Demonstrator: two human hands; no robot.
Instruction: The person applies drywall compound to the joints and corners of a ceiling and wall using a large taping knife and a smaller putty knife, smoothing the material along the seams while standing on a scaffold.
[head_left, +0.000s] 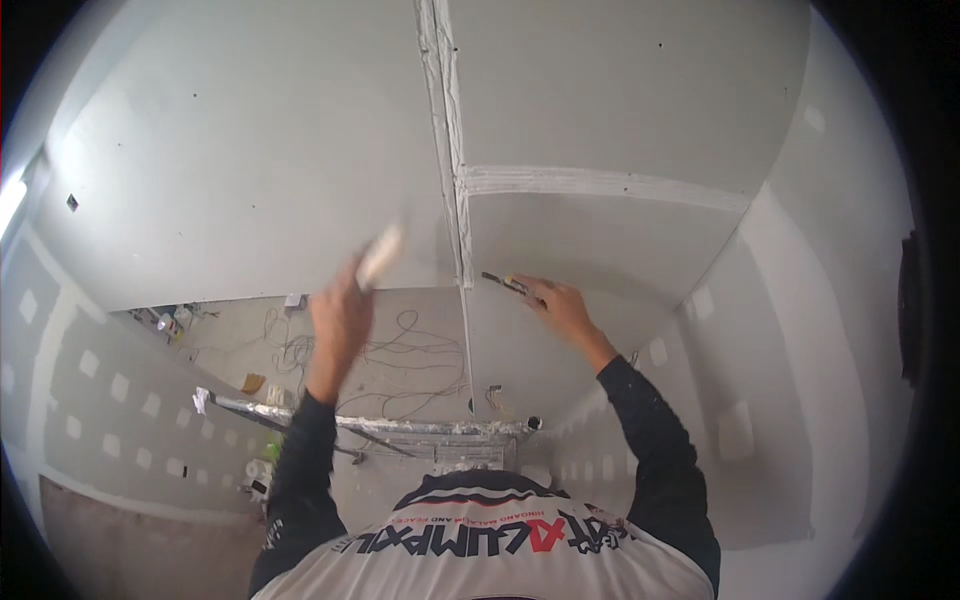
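1. Head view, left side: the left hand [342,320] is raised, fingers curled round a pale object [381,257]; motion blur hides how tightly they close and what exactly it is
2. Head view, right side: the right hand [562,314] has its fingers wrapped round a slim tool [504,282], dark with some yellow, its tip just beside the long joint [453,130]; I cannot tell whether they touch
3. Head view, above: white compound borders the long joint and covers the cross joint [590,182]
4. Probably best: steady the wrist, align the tip with the joint, press lightly and evenly, sparing the board [280,150] edges
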